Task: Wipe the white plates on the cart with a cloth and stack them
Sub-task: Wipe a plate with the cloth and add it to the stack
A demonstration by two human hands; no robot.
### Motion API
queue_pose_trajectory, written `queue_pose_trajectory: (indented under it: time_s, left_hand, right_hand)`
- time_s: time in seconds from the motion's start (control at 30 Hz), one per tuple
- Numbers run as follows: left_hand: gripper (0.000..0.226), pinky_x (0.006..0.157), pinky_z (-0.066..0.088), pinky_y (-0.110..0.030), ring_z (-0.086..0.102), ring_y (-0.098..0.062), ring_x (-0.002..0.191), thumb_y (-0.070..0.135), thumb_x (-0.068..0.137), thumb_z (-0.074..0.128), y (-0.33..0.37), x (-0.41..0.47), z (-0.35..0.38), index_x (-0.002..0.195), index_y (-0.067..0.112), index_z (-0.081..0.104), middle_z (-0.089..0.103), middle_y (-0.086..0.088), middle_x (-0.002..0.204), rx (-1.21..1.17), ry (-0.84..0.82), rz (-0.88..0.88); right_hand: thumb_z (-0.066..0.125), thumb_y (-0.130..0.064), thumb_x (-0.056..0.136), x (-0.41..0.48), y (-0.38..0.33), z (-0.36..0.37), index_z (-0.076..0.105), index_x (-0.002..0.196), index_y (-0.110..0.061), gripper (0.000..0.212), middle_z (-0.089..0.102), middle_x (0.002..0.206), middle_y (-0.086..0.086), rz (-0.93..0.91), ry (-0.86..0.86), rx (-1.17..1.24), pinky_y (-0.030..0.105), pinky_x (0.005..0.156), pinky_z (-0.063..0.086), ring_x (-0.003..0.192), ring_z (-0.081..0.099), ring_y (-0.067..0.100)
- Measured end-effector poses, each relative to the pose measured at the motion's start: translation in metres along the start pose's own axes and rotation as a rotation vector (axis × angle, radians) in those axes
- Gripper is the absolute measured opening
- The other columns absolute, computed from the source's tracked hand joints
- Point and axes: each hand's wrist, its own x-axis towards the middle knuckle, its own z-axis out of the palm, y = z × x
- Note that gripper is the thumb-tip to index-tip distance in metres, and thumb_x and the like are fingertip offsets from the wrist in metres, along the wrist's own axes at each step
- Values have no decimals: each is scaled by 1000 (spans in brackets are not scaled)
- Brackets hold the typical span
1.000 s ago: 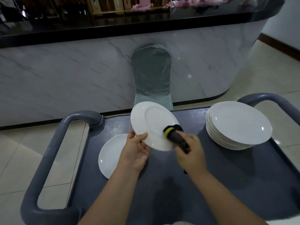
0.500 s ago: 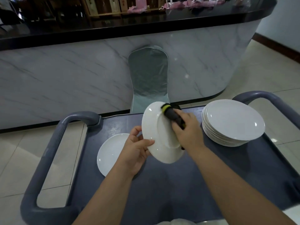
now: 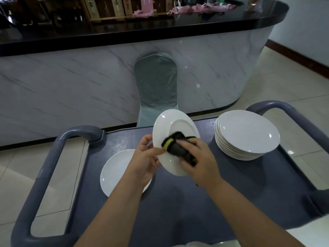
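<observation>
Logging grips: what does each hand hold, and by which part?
The left hand pinches the white plate by its left rim; the right hand grips the bunched dark cloth by its near end, pressing it on the plate.

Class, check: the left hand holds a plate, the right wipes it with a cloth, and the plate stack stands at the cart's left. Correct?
No. The head view shows the plate stack at the right of the cart, not the left. The rest holds.
</observation>
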Motion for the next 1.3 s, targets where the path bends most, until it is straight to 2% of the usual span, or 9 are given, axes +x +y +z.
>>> queue_pose_trajectory:
  time_s: [0.2,0.27,0.37,0.43,0.53,0.7,0.93,1.13,1.3]
  left_hand:
    - [46,58,56,-32,67,-21,75,-8,61,62,3,-5,-4,98,17,53,69,-6,88,79,-59,-5]
    - [47,54,54,-30,66,-21,71,-10,61,63,3,-4,2,100,15,52,67,-9,88,102,-80,-16]
    - [54,57,55,-32,68,-26,82,-19,67,63,5,-1,4,112,11,57,69,-14,98,87,-97,6]
    - [53,60,55,-34,67,-28,86,-16,68,63,8,-2,2,113,11,57,69,-14,100,91,-110,27]
    - [40,53,52,-30,66,-22,72,-7,64,62,11,-7,0,95,17,55,69,-7,85,99,-80,19]
    - [42,61,58,-27,69,-17,76,-9,67,60,9,-1,4,97,20,53,71,-2,91,-185,21,0]
    - [33,68,60,-33,69,-25,82,-8,87,49,-5,20,19,106,18,56,70,-11,98,-258,152,-54]
    - [34,68,60,-31,70,-19,80,-10,78,53,-9,10,20,99,17,55,72,-5,95,-221,77,-109]
    - [36,51,55,-25,65,-17,56,-12,71,60,-16,8,33,94,15,52,69,-6,72,25,-45,-164]
  right_hand:
    - [66,-13,84,27,40,-28,60,127,-29,46,52,104,2,427,103,-16,31,87,44,95,52,18]
    - [64,-18,83,56,10,-27,61,128,-23,45,54,106,4,288,108,-16,26,89,42,97,52,18]
    - [59,-30,79,65,-34,-20,66,124,-20,46,58,110,9,-219,-76,-97,26,88,42,100,53,21]
    - [58,-31,81,77,-34,-22,65,125,-22,45,58,110,8,-308,-157,-133,29,88,44,100,54,22]
    - [61,-26,82,106,-10,-35,62,126,-31,44,57,111,2,77,-95,-17,33,90,46,102,56,21]
    - [63,-17,86,58,36,-46,65,109,-25,24,64,96,0,597,123,122,31,82,45,100,60,27]
    - [61,-23,79,-18,-20,13,63,125,-24,46,55,115,3,-42,106,-58,17,92,44,105,53,12]
    - [66,-11,83,-15,22,-27,60,121,-42,50,50,104,-8,465,282,89,32,91,47,98,55,12]
    - [60,-31,78,7,-5,-40,65,124,-24,47,53,102,-4,218,160,-81,16,80,37,94,49,8]
